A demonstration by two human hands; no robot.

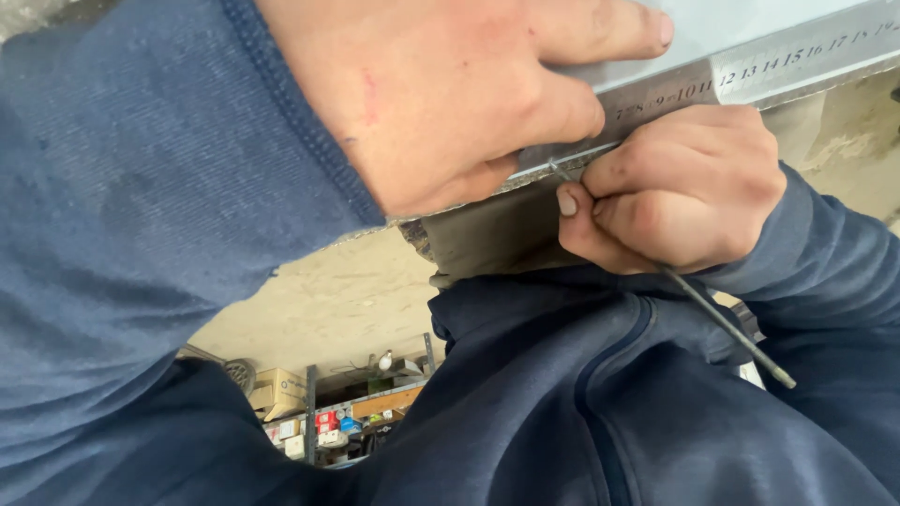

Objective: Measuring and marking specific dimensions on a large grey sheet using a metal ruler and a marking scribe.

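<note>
My left hand (450,84) presses down on a long metal ruler (797,61) that lies along the edge of a pale sheet of metal (741,23). Its fingers are spread over the ruler and the sheet. Just below the ruler, my right hand (684,187) is closed around a thin metal scriber (731,333). The scriber's tip touches the sheet right at the ruler's lower edge, between my two hands. Its long shaft sticks out past my right wrist towards the lower right. Both arms wear dark blue sleeves.
My dark blue jacket (600,403) fills the lower part of the view. Between my arms I see a dusty concrete floor (328,300) and a shelf (337,412) with cardboard boxes and small packages far below.
</note>
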